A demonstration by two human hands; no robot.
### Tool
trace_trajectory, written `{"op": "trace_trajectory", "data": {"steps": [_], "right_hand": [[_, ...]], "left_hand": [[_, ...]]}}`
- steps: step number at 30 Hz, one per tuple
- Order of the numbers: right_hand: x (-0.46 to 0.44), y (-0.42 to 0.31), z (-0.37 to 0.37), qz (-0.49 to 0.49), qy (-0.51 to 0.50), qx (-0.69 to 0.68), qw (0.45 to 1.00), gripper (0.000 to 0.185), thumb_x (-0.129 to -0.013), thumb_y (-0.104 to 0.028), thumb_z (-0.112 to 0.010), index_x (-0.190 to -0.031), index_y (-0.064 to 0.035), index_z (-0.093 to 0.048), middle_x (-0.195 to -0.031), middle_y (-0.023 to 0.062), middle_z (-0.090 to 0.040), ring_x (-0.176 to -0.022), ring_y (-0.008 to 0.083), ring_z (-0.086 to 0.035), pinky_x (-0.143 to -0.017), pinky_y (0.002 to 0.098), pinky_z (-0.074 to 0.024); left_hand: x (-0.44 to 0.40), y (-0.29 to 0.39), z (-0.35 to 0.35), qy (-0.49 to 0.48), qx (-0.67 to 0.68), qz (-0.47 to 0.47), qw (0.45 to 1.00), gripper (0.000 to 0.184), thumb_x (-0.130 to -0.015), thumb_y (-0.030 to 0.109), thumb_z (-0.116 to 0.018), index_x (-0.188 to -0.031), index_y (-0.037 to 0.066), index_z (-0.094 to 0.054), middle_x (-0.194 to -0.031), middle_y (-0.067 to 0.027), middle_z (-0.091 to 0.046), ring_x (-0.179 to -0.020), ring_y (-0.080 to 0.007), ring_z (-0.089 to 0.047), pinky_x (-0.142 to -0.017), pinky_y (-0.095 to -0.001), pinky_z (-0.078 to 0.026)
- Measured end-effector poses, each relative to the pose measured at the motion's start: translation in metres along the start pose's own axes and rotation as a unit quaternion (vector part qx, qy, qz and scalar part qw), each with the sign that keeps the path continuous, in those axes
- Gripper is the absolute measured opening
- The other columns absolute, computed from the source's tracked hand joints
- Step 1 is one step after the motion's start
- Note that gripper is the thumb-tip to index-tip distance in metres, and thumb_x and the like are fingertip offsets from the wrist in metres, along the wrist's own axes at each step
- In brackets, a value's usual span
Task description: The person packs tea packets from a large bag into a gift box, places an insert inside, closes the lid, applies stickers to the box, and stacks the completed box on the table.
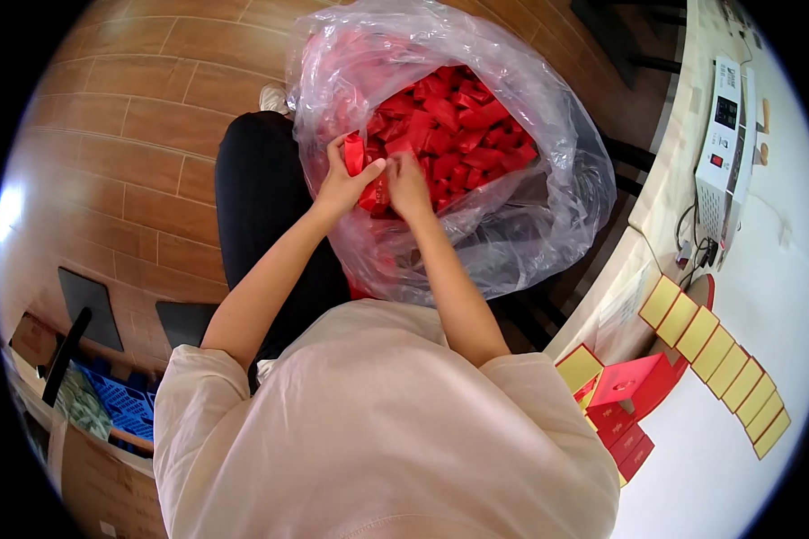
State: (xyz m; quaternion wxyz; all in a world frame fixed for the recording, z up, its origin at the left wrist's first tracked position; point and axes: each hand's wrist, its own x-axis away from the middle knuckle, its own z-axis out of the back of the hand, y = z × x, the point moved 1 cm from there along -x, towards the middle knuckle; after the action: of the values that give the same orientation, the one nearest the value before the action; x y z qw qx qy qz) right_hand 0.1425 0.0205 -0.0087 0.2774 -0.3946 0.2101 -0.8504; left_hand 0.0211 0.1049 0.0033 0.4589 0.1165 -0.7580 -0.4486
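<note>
A large clear plastic bag stands open in front of me, filled with small red packets. At the bag's left side my left hand has its fingers closed around a red packet, which stands upright between thumb and fingers. Just to the right, my right hand is over the packets with its fingers curled down. Its fingertips are blurred, and what they hold, if anything, cannot be made out. More red packets lie below and between both hands.
On the right, a white table bears a white machine with cables, a row of gold-coloured boxes and red boxes. A blue crate and a cardboard box stand at lower left.
</note>
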Motion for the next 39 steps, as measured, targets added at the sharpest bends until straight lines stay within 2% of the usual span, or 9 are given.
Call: {"op": "trace_trajectory", "data": {"steps": [2, 10, 14, 15, 18, 23, 26, 31, 39], "right_hand": [[-0.02, 0.015, 0.003, 0.005, 0.115, 0.153, 0.981, 0.046, -0.085, -0.02, -0.06, -0.125, -0.0014, -0.045, -0.115, 0.0225, -0.054, -0.11, 0.0392, -0.049, -0.089, 0.0441, -0.0439], [-0.055, 0.055, -0.005, 0.044, -0.074, 0.267, 0.96, 0.085, -0.067, -0.032, -0.078, -0.137, -0.0058, -0.035, -0.123, 0.022, -0.051, -0.111, 0.0377, -0.05, -0.093, 0.044, -0.0439], [-0.027, 0.044, -0.011, 0.095, -0.044, 0.295, 0.95, 0.042, -0.073, -0.021, -0.073, -0.112, -0.0111, -0.06, -0.109, 0.0152, -0.054, -0.102, 0.0341, -0.055, -0.084, 0.0429, -0.0486], [-0.023, 0.042, -0.009, 0.08, 0.003, 0.241, 0.967, 0.022, -0.076, -0.015, -0.069, -0.096, -0.008, -0.066, -0.104, 0.0145, -0.056, -0.094, 0.0331, -0.058, -0.079, 0.0426, -0.0497], [-0.005, 0.031, 0.012, 0.11, 0.164, 0.094, 0.976, 0.018, -0.076, -0.011, -0.068, -0.094, -0.0063, -0.065, -0.094, 0.0134, -0.058, -0.083, 0.0322, -0.061, -0.076, 0.0396, -0.0505], [0.023, 0.028, 0.034, 0.079, 0.165, -0.28, 0.942, 0.018, -0.091, -0.014, -0.06, -0.1, 0.0006, -0.054, -0.092, 0.0108, -0.065, -0.082, 0.0104, -0.063, -0.071, 0.0246, -0.0509], [0.051, -0.006, 0.037, 0.062, 0.163, -0.316, 0.932, 0.015, -0.091, -0.013, -0.06, -0.099, -0.0008, -0.055, -0.094, 0.0056, -0.063, -0.078, 0.0112, -0.059, -0.073, 0.0242, -0.0471], [0.068, -0.03, 0.017, 0.225, 0.164, -0.089, 0.956, 0.029, -0.065, 0.012, -0.053, -0.093, 0.0029, -0.057, -0.112, 0.0176, -0.06, -0.103, 0.0343, -0.059, -0.089, 0.0366, -0.0475], [0.012, -0.005, 0.034, 0.248, 0.129, -0.036, 0.96, 0.036, -0.074, 0.002, -0.055, -0.11, 0.0, -0.057, -0.116, 0.0182, -0.057, -0.109, 0.0345, -0.053, -0.096, 0.04, -0.0416]], "left_hand": [[-0.003, -0.008, 0.0, 0.01, 0.024, 0.026, 0.999, 0.087, -0.077, 0.04, -0.075, -0.134, 0.005, -0.021, -0.115, -0.0146, -0.05, -0.105, -0.0216, -0.053, -0.092, -0.033, -0.043], [-0.003, 0.011, -0.005, 0.025, 0.069, 0.055, 0.996, 0.082, -0.079, 0.036, -0.074, -0.133, 0.004, -0.022, -0.11, -0.0123, -0.051, -0.093, -0.0183, -0.058, -0.084, -0.0319, -0.047], [-0.001, 0.018, -0.007, 0.021, 0.121, 0.076, 0.99, 0.075, -0.081, 0.03, -0.073, -0.131, 0.004, -0.023, -0.104, -0.0098, -0.052, -0.081, -0.0138, -0.059, -0.075, -0.0297, -0.049], [-0.001, 0.017, -0.006, 0.019, 0.119, 0.075, 0.99, 0.075, -0.081, 0.03, -0.073, -0.131, 0.004, -0.023, -0.104, -0.0098, -0.052, -0.081, -0.0138, -0.059, -0.075, -0.0297, -0.049], [0.003, 0.017, -0.005, 0.021, 0.124, 0.072, 0.989, 0.075, -0.081, 0.03, -0.073, -0.132, 0.005, -0.023, -0.105, -0.0103, -0.052, -0.083, -0.0149, -0.06, -0.075, -0.0296, -0.05], [0.006, 0.02, -0.007, -0.015, 0.184, 0.112, 0.976, 0.077, -0.082, 0.031, -0.072, -0.133, 0.005, -0.02, -0.113, -0.0116, -0.049, -0.088, -0.0185, -0.062, -0.078, -0.0313, -0.051], [0.009, 0.025, -0.008, -0.051, 0.215, 0.133, 0.966, 0.082, -0.081, 0.032, -0.074, -0.135, 0.005, -0.019, -0.119, -0.0124, -0.047, -0.098, -0.0195, -0.059, -0.086, -0.0323, -0.048], [0.003, 0.01, -0.007, -0.041, 0.13, 0.055, 0.989, 0.087, -0.078, 0.033, -0.077, -0.136, 0.005, -0.019, -0.124, -0.0129, -0.045, -0.113, -0.0193, -0.049, -0.095, -0.0324, -0.041], [0.001, 0.014, -0.005, 0.016, 0.026, -0.019, 0.999, 0.092, -0.072, 0.029, -0.08, -0.136, 0.005, -0.02, -0.129, -0.0156, -0.041, -0.119, -0.0235, -0.045, -0.101, -0.0339, -0.037]]}}
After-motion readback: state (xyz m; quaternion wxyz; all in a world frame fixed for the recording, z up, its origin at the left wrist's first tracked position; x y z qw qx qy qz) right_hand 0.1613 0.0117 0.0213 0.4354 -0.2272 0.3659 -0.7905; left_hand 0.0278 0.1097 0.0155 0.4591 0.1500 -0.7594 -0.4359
